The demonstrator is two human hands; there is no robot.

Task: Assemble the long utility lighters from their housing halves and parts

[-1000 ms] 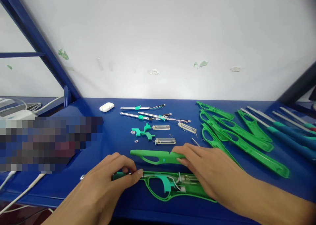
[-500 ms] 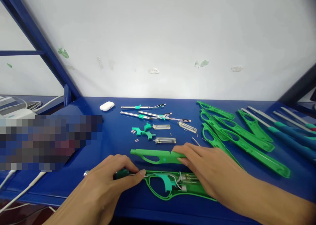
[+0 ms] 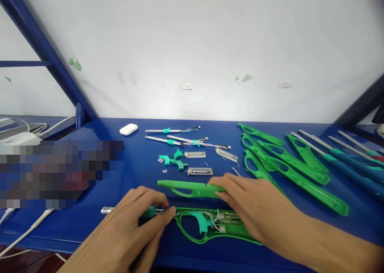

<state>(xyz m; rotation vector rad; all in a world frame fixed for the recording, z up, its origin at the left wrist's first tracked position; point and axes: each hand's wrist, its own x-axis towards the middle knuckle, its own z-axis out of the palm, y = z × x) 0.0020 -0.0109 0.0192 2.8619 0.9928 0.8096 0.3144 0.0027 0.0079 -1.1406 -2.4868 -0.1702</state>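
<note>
A green lighter half shell lies on the table, open side up. In it sit a teal trigger, white wires and a clear fuel tank. My left hand pinches a metal lighter tube with a teal collar at the shell's narrow left end; the fingertips hide the joint. My right hand grips the right end of a second green half shell, tilted just behind the first. Its palm covers the lower shell's right end.
Behind the hands lie several metal tubes with wires, clear tanks and teal triggers. Several green half shells and blue-handled lighters lie right. A white earbud case and white cables are left.
The left fingers have shifted slightly, and more of the metal tube shows left of the hand. The right hand keeps its grip on the upper half shell. The view has moved slightly.
</note>
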